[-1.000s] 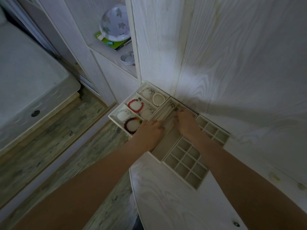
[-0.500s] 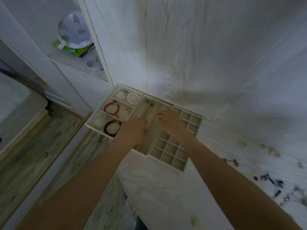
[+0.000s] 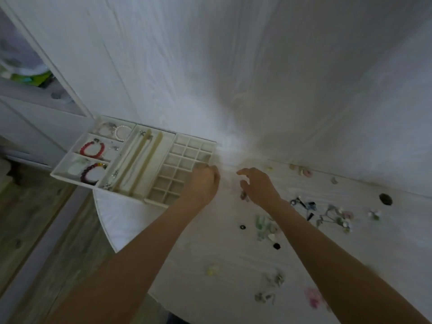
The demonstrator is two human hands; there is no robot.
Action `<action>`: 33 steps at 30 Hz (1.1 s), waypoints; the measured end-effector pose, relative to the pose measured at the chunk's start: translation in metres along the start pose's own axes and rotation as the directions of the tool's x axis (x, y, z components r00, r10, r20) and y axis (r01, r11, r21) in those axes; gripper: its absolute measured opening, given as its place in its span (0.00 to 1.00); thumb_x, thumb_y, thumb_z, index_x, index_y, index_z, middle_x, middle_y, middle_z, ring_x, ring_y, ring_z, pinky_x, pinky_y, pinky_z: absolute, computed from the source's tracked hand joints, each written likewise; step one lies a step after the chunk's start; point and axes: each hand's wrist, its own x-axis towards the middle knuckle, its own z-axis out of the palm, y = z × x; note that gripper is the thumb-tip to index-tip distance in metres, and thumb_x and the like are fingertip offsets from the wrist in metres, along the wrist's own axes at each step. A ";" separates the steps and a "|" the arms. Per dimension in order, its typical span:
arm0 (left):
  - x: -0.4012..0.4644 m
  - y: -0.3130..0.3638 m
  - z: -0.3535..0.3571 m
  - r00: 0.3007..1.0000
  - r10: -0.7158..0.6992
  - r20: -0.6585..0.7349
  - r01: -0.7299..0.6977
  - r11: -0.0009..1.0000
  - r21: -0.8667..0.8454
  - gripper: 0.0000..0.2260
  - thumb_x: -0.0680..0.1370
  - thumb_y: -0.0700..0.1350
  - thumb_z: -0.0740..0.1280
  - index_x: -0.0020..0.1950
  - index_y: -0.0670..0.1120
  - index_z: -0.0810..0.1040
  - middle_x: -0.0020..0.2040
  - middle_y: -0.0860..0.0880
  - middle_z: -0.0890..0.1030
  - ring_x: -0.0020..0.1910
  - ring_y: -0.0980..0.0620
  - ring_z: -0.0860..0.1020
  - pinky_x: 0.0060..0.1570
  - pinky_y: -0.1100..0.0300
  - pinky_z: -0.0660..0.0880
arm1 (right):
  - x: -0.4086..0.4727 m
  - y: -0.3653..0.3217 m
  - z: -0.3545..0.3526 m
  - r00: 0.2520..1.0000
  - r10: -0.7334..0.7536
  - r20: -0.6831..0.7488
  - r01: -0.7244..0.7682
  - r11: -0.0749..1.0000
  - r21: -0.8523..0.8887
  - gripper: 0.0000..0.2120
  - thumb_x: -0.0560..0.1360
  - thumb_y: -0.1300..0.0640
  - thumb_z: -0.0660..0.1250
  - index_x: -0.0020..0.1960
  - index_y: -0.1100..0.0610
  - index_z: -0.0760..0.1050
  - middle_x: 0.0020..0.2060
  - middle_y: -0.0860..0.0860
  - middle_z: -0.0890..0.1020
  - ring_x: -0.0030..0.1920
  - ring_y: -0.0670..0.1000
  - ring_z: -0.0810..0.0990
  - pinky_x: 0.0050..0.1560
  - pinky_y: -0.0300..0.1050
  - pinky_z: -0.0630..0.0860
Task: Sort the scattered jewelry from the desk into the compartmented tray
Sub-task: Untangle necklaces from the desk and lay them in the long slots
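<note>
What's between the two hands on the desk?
In the head view, only bare white desk lies between the left hand and right hand; no jewelry there.

Two bare forearms reach in from the lower edge of the frame; no sleeve covers either one as far back as the view shows; the left hand (image 3: 203, 183) and the right hand (image 3: 259, 186) carry no glove; no ring, watch or bracelet is visible on the fingers or wrists; motion blur softens the fingertips, so finer detail cannot be made out.
</note>
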 end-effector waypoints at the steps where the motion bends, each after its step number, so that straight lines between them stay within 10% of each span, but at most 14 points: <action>1: 0.000 0.008 0.012 1.000 0.011 0.022 -0.011 1.000 -0.009 0.12 0.79 0.39 0.58 0.56 0.41 0.79 0.54 0.41 0.77 0.53 0.42 0.76 0.54 0.52 0.74 | -0.003 0.015 -0.002 1.000 0.018 0.002 -0.018 1.000 -0.015 0.16 0.80 0.60 0.57 0.66 0.56 0.71 0.65 0.56 0.71 0.64 0.55 0.70 0.62 0.42 0.64; 17: 0.030 0.078 0.097 0.912 -0.393 0.118 0.391 0.920 0.036 0.16 0.77 0.44 0.67 0.62 0.38 0.73 0.64 0.42 0.64 0.63 0.42 0.64 0.57 0.46 0.67 | 0.002 0.078 0.005 0.996 0.091 0.020 -0.089 0.993 -0.082 0.11 0.79 0.57 0.61 0.58 0.61 0.69 0.57 0.59 0.70 0.59 0.57 0.67 0.49 0.47 0.68; 22: 0.029 0.062 0.094 0.956 -0.272 0.107 0.285 0.949 -0.135 0.08 0.75 0.43 0.70 0.40 0.39 0.79 0.43 0.45 0.77 0.43 0.49 0.76 0.45 0.56 0.73 | 0.002 0.085 -0.002 0.999 0.045 0.029 -0.049 0.983 0.177 0.03 0.78 0.61 0.61 0.48 0.60 0.67 0.40 0.52 0.72 0.45 0.54 0.72 0.38 0.39 0.67; 28: -0.002 0.050 0.061 0.975 -0.221 0.006 0.171 0.734 -0.657 0.08 0.74 0.36 0.69 0.40 0.47 0.75 0.39 0.46 0.82 0.42 0.52 0.81 0.47 0.63 0.75 | -0.011 0.080 -0.041 1.000 0.001 -0.023 0.015 0.752 0.659 0.02 0.76 0.64 0.66 0.46 0.59 0.75 0.36 0.49 0.79 0.37 0.48 0.77 0.40 0.39 0.74; 33: -0.019 0.050 0.028 0.970 -0.232 -0.078 0.111 0.700 -0.705 0.06 0.75 0.34 0.66 0.44 0.44 0.80 0.36 0.50 0.80 0.35 0.59 0.78 0.43 0.68 0.74 | -0.028 0.058 -0.069 0.999 -0.023 0.043 -0.029 0.440 0.897 0.09 0.80 0.62 0.58 0.44 0.58 0.75 0.48 0.54 0.81 0.48 0.48 0.81 0.50 0.43 0.78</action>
